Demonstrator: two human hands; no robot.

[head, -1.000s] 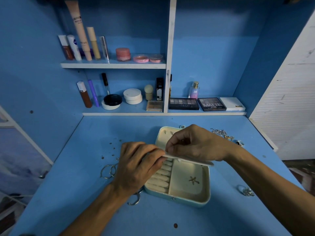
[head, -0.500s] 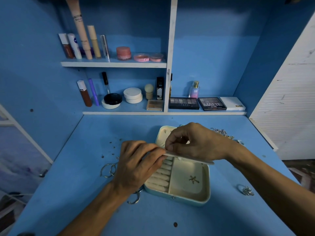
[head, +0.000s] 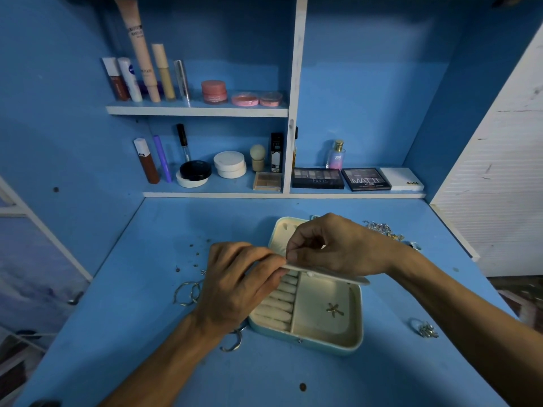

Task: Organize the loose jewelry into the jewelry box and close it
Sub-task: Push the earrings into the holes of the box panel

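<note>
While left hand (head: 235, 286), right hand (head: 338, 248) pinch the flap (head: 332, 274), I log: star piece (head: 335, 310) in jewelry box (head: 305, 340) | hoops (head: 188, 292), chain (head: 382, 229) loose | unclosed.

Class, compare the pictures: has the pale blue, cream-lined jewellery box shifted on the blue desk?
No. The pale blue, cream-lined jewellery box sits where it was, its front edge unchanged against the small dark spot on the blue desk.

Two hands (head: 235, 286) (head: 338, 248), one jewelry box (head: 323, 340), three pink pots (head: 214, 91) (head: 244, 99) (head: 270, 98), one perfume bottle (head: 336, 156).
</note>
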